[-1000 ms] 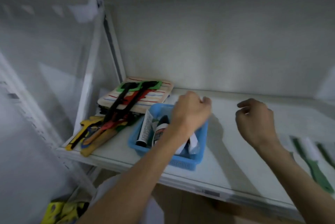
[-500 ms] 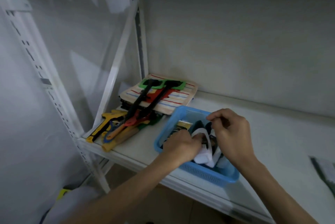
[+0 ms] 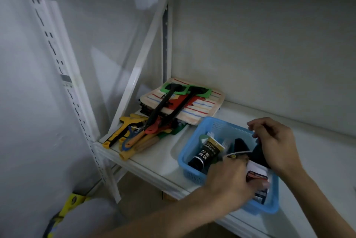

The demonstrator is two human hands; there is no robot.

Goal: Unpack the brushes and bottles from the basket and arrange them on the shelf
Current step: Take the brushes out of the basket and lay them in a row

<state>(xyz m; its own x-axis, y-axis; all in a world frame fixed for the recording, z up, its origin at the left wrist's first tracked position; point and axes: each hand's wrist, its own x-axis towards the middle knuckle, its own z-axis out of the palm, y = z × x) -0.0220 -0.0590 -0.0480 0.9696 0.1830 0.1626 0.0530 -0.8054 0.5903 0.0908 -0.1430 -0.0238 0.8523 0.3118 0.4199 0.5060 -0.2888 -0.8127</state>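
While a second ago both hands hung loosely curled above the shelf, they have now gone down into the blue basket, so unpacking looks to be at its very start, with nothing from this reach lifted out yet. The basket sits near the front edge of the white shelf, just right of a heap of tools and a striped cloth stacked in the back left corner.

The left hand reaches in over the near wall of the basket, blurred by motion. Its fingers are curled among the contents near a white packet, but whether they have closed on anything cannot be told. The right hand comes in over the far right rim, its fingers bent around a dark object that is mostly hidden, so what it is cannot be told; the hold looks like a grip, though not certainly.

A black tube with a gold band lies in the left part of the basket, untouched. Its long axis runs diagonally: the flat crimped end points up toward the back of the shelf, the cap end toward the basket's near left corner. Other contents are too blurred to name.
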